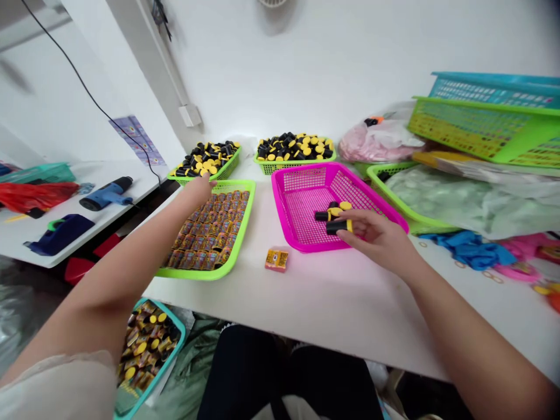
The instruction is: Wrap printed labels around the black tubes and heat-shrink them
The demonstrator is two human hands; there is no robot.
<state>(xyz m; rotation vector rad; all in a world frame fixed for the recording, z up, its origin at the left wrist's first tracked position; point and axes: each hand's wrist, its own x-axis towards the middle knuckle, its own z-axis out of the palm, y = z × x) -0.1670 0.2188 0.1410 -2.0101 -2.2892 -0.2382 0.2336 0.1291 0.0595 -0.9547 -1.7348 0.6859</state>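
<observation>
Two hands: both stretched out over a white table (341,291), each at a different basket.
Floor basket: a teal basket (175,344) sits low at the near left, below the table edge, holding labelled and yellow-capped pieces.
Label: one small orange-yellow label (276,259) lies loose on the table, between the green tray and the pink basket, touching neither.
Right hand: the right hand (380,239) rests over the near right rim of the pink basket (301,204); thumb and fingers are closed around a black tube (338,226) with a yellow end, held lying sideways.
Pink basket: two more black-and-yellow pieces (332,211) lie inside, just beyond the held tube; the rest of its floor shows bare mesh.
Green tray: a flat green tray (238,233) left of the pink basket holds rows of labelled tubes laid side by side.
Left hand: the left hand (199,185) reaches past the tray to the left cap basket (227,169); the fingers curl down at its near rim among the pieces, but whether they grip one cannot be told.
Far baskets: the left cap basket and a second one (297,165) beside it are heaped with black and yellow caps.
Far right: stacked green and blue baskets (481,125) over plastic bags.
</observation>
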